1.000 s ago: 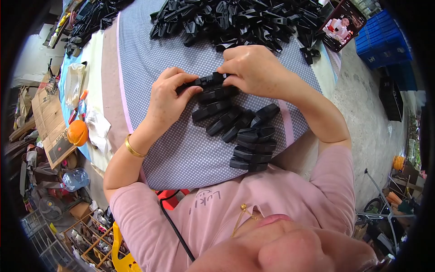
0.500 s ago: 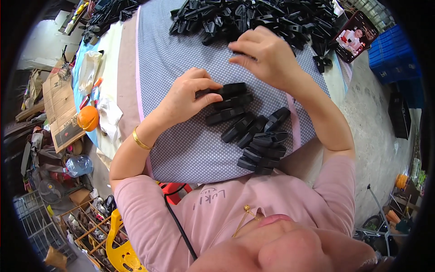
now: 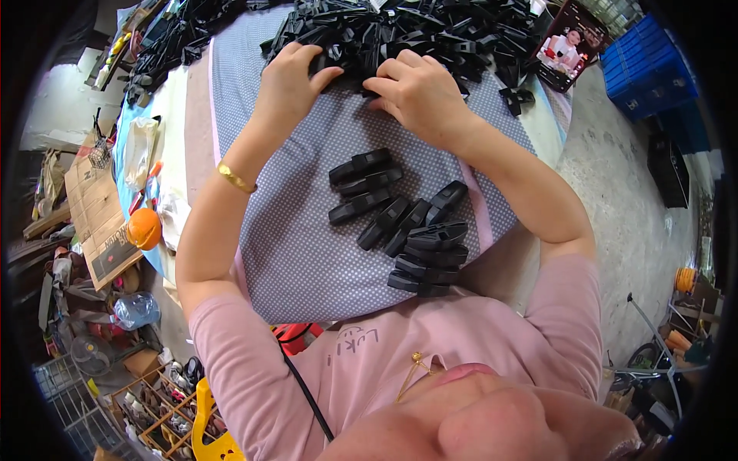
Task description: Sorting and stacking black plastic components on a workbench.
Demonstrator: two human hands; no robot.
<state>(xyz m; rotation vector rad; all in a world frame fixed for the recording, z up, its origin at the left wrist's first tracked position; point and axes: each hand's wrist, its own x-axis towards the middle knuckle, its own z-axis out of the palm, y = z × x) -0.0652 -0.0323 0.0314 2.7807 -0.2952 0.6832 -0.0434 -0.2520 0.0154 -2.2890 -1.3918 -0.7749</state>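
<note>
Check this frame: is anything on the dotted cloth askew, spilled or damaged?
Nothing stands out. The finished black clips lie in a tidy curved row on the dotted cloth, none visibly broken. The left hand and right hand both reach into the loose pile of black parts at the far edge; the pile is jumbled but stays on the cloth.
</note>
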